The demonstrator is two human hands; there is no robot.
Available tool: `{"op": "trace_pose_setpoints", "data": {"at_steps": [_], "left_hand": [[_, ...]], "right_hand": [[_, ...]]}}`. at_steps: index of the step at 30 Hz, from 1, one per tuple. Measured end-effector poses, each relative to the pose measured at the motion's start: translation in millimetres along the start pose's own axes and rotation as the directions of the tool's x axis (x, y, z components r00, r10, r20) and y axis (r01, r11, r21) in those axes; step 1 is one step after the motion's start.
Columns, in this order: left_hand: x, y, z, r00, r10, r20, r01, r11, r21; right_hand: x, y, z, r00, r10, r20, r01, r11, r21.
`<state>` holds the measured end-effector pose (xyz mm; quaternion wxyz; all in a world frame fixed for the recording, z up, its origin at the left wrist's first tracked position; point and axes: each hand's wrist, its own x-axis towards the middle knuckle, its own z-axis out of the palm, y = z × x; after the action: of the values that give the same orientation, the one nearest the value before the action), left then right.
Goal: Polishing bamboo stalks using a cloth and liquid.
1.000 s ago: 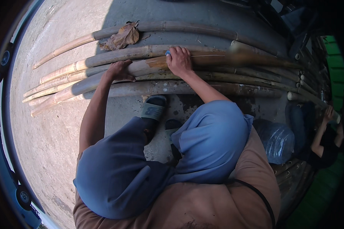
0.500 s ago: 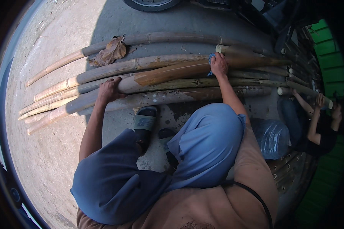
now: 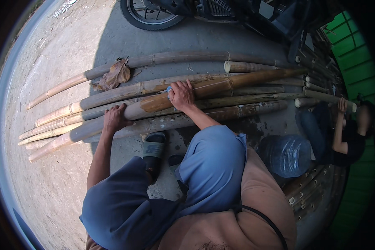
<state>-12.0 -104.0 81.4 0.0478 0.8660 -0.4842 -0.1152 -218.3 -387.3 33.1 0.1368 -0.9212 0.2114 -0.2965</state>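
Head view, bamboo pole (image 3: 214, 86), beneath both hands (image 3: 115, 119) (image 3: 182, 96)

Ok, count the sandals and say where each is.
2: left sandal by the poles, right sandal beside it, partly covered by the trousers. Others may be hidden.

Long bamboo poles (image 3: 187, 57) and a large clear bottle (image 3: 291, 156) are borne by the partly shaded concrete floor (image 3: 58, 68).

1 cloth (image 3: 169, 90), 2 slippers (image 3: 153, 149) and 1 jug (image 3: 291, 156) show.
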Motion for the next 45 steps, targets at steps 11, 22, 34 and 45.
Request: {"op": "trace_pose_setpoints", "data": {"at_steps": [11, 22, 34, 45], "left_hand": [[2, 3, -3, 0.999, -0.026, 0.041, 0.025, 0.999, 0.036], [-3, -2, -9, 1.000, 0.004, 0.031, -0.005, 1.000, 0.019], [-7, -3, -5, 1.000, 0.011, -0.011, -0.011, 1.000, 0.017], [0, -6, -9, 1.000, -0.007, 0.029, 0.006, 1.000, 0.029]], "right_hand": [[-5, 160, -77, 0.942, 0.230, -0.245, -0.303, 0.895, -0.327], [-2, -41, 4, 0.992, -0.034, 0.123, 0.029, 0.999, 0.042], [-12, 192, -111, 0.911, 0.387, -0.145, -0.413, 0.845, -0.340], [-4, -7, -14, 0.998, -0.001, 0.065, 0.000, 1.000, 0.009]]}}
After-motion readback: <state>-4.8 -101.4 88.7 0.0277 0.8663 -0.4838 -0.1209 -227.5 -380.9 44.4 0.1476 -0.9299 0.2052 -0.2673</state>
